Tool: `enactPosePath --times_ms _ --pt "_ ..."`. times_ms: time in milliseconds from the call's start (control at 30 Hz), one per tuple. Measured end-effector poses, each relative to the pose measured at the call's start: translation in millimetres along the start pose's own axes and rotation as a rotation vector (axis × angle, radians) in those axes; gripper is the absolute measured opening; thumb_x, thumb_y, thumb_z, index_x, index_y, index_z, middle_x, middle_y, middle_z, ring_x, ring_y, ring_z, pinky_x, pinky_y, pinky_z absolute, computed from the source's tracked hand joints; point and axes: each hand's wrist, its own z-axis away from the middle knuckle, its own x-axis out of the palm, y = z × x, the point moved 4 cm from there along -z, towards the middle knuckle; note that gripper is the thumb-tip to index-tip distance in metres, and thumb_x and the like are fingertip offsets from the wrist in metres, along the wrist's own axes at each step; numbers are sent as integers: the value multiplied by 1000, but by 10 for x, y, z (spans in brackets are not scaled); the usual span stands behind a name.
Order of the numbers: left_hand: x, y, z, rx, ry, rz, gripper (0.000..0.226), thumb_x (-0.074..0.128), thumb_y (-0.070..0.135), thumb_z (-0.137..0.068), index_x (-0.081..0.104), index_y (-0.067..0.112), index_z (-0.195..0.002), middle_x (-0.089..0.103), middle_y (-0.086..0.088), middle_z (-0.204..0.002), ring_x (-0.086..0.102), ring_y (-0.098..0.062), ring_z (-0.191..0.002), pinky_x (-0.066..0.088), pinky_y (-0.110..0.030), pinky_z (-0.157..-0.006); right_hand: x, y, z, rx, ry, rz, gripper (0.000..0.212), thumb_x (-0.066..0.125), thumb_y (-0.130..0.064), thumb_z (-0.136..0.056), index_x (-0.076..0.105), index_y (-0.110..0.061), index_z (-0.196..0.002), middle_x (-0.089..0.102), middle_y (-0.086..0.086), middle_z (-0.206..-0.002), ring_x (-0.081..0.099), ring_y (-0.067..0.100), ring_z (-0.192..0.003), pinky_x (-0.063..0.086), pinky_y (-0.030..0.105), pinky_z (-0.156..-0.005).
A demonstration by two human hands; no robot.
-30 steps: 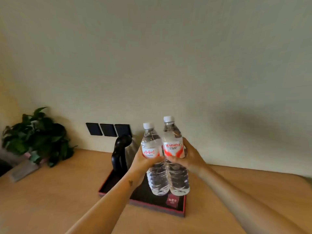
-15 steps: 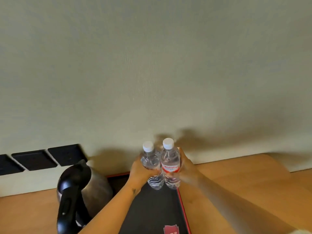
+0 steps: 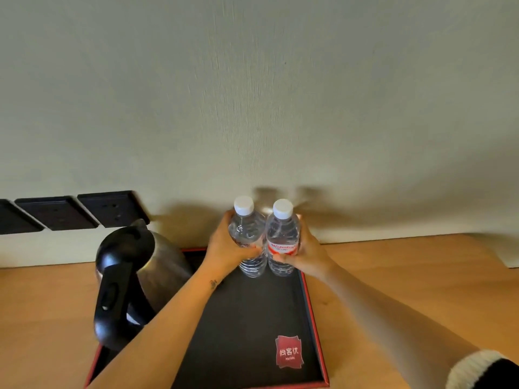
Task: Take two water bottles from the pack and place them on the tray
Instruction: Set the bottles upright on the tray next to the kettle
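Observation:
Two clear water bottles with white caps and red-white labels stand upright, side by side, at the far end of a black tray with a red rim [image 3: 314,327]. My left hand [image 3: 227,248] wraps around the left bottle [image 3: 247,226]. My right hand [image 3: 304,255] wraps around the right bottle [image 3: 282,234]. Both bottle bases appear to rest on the tray's black floor, close to the wall. The pack is not in view.
A steel kettle with a black lid and handle [image 3: 126,276] stands on the tray's left side, close to my left forearm. The tray lies on a wooden counter [image 3: 407,276] against a pale wall with black sockets [image 3: 84,209]. A red logo [image 3: 289,352] marks the tray's near right corner.
Both hands carried the bottles forward and down to the tray's far end. The view tilted down, so the kettle and tray now fill more of the frame.

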Motion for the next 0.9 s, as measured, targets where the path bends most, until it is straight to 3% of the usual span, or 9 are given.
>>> enactPosePath --times_ms 133,267,367,433,633,733,900 --pt "70 23 81 11 15 -28 74 82 32 -53 43 35 -115 59 14 -105 59 -11 -100 45 -26 -83 -7 35 -16 23 -20 -36 93 81 -8 -62 24 -21 -135 54 6 -130 51 20 -121 40 48 -106" --pt "72 47 126 10 1 -3 78 84 15 -61 41 22 -125 60 2 -117 59 -19 -110 47 -30 -89 -97 -83 28 -38 -80 64 91 81 -7 -61 27 -23 -132 50 5 -131 48 17 -121 39 39 -105" --pt "-5 137 139 16 -7 -8 85 85 14 -60 37 20 -130 56 1 -123 56 -18 -113 46 -31 -93 -258 -254 58 -76 -37 68 87 83 -14 -61 28 -24 -128 48 -2 -125 50 9 -110 42 26 -94" --pt "-100 294 137 80 19 -50 78 86 17 -60 43 22 -125 57 4 -118 56 -15 -110 45 -28 -91 -410 -452 70 -110 25 89 82 80 -20 -67 30 -22 -131 50 0 -121 52 10 -101 41 21 -84" --pt "-268 836 30 274 -53 -426 38 77 19 -71 65 16 -106 67 -7 -110 56 -13 -87 40 -15 -69 -526 -1135 6 -306 -26 526 47 69 -30 -78 54 -15 -120 63 11 -110 59 25 -94 46 33 -75" --pt "-269 910 -13 229 -141 -554 34 71 12 -76 66 11 -109 67 -12 -113 53 -15 -86 38 -22 -74 -407 -1309 -26 -322 -71 806 32 67 -20 -80 61 -6 -108 65 16 -109 59 31 -99 45 36 -82" --pt "-261 967 -56 190 -73 -672 38 73 21 -75 64 5 -109 67 -19 -109 59 -31 -100 39 -27 -76 -379 -1430 45 -316 -99 901 25 59 2 -80 62 0 -104 66 21 -110 60 34 -101 49 42 -86"
